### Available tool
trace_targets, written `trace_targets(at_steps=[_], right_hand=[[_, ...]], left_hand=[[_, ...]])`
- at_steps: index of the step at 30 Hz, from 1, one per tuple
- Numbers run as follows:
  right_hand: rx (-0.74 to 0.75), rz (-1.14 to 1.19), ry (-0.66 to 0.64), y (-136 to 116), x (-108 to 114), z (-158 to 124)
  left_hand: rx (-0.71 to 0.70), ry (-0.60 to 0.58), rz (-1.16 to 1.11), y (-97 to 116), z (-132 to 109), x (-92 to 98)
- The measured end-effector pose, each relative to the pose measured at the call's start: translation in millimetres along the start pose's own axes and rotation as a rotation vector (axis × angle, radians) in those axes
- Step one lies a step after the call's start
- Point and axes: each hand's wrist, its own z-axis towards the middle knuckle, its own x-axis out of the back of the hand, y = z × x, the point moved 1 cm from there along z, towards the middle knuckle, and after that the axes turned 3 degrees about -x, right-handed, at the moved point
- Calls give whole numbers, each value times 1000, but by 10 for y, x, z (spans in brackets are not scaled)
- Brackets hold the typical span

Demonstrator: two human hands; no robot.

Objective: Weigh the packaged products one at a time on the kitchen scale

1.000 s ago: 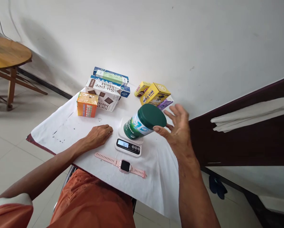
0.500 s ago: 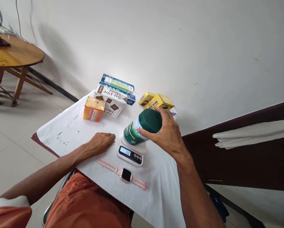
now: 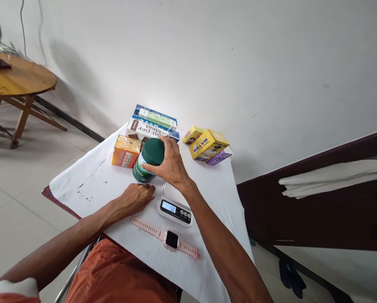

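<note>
The green-lidded round plastic jar (image 3: 150, 152) was off the small white digital scale (image 3: 176, 209), low over the white-clothed table (image 3: 90, 181) just beside the orange carton (image 3: 124, 150). Whether it touched the cloth could not be told. The right hand (image 3: 171, 166) gripped it, fingers wrapped over lid and side. The scale's pan lay bare, its display lit. The left hand (image 3: 138, 198) rested loosely curled, holding nothing, near the pink wristwatch (image 3: 171, 240).

Table (image 3: 90, 185): covered by a white cloth, dark specks near its left corner.
Front edge: pink watch (image 3: 171, 240); scale (image 3: 175, 206) just behind it; left hand (image 3: 137, 198) resting beside the scale.
Far edge: orange box (image 3: 124, 151), white box (image 3: 144, 129), yellow boxes (image 3: 208, 144).
</note>
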Motion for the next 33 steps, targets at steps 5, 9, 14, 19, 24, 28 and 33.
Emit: trace_targets(at_steps=[5,9,14,19,24,28,33], right_hand=[[2,35,-128,-22,138,-3],[-54,198,-85,277,526,13],[-362,-178,161,1275,1069,210],[-698,-372,103,2038,1317,549],[-885,-450,94,2211,1147,746],[-921,-480,170,2286,1083,723],[-994,-411,169,2338,1170,613]], left_hand=[[19,-27,-17,-6,1,23],[47,-50,-41,-31,23,26],[53,-71,-62,-39,59,15],[66,-97,-67,-44,84,-18],[46,-49,-115,-66,83,-43],[61,-76,-108,-57,88,-34],[73,-77,-88,-42,80,2]])
